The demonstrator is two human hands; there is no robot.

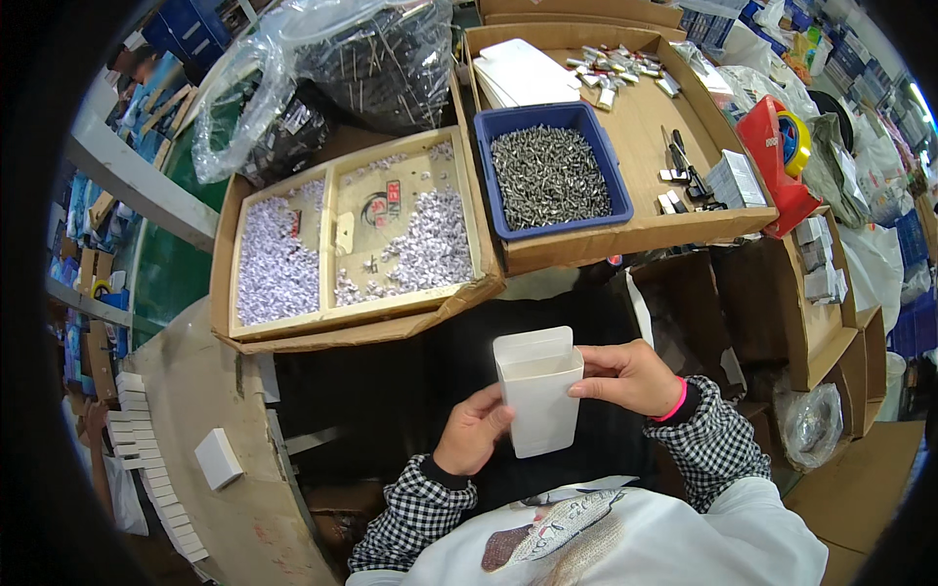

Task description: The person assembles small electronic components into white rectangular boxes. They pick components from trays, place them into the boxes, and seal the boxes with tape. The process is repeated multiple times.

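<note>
A white cardboard box (542, 415) hangs upright in front of my body, its top open and one flap standing up at the far side. My left hand (473, 430) grips its left side with the fingertips partly behind it. On the right edge, near the mouth, my right hand (630, 379) pinches the wall between thumb and fingers. What lies inside the box cannot be seen. Beyond the hands is a wooden tray (326, 259) with two compartments of small whitish pieces. A blue bin (500, 186) full of small metal screws stands right of it.
A cardboard tray (674, 127) holds flat white boxes (523, 73), small metal parts (620, 70) and black-handled tools (689, 166). At left, a brown board (210, 391) carries one white box (218, 459) beside a row of several others (156, 479). A red tape dispenser (767, 146) sits far right.
</note>
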